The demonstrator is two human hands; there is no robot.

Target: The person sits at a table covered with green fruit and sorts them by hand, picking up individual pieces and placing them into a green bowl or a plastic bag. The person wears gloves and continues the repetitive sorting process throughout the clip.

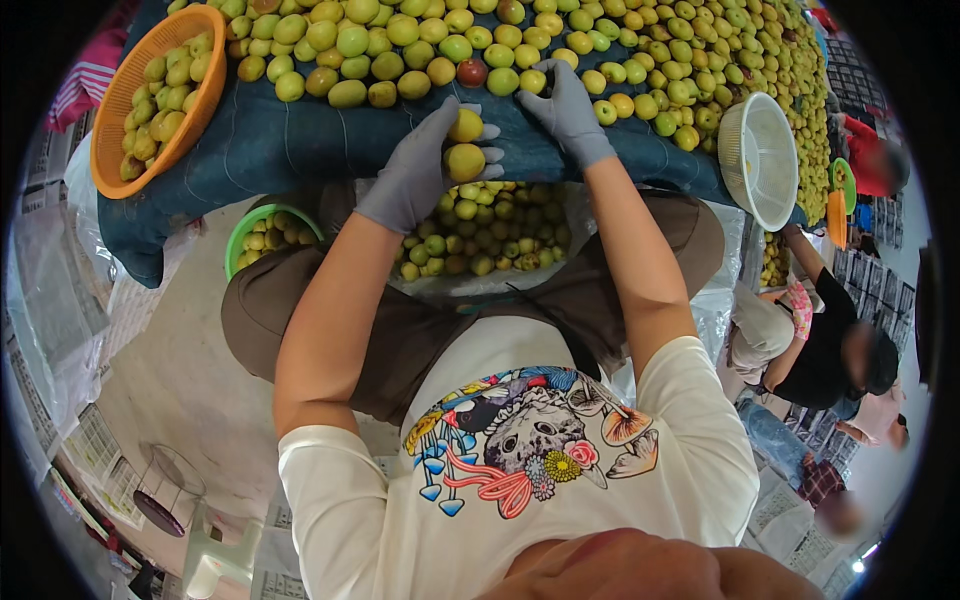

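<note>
My left hand [424, 169], in a grey glove, holds two yellow-green round fruits [465, 142] on its palm and fingers, just in front of the table's near edge. My right hand [551, 97], gloved too, reaches to the front of the fruit spread; its thumb and fingertips are around a yellow-green fruit [532, 82], and whether they grip it is not plain. A dark red fruit [472, 73] lies between other fruits on the dark blue cloth [315, 139]. Below my hands, between my knees, more fruits [487, 232] fill a container lined with clear plastic.
An orange basket [214, 90] of fruits stands at the left of the table, a white colander [757, 161] at the right edge. A green basket [234, 240] with fruits is beside my left knee. Other people [825, 337] sit at the right. A plastic stool [217, 555] stands at lower left.
</note>
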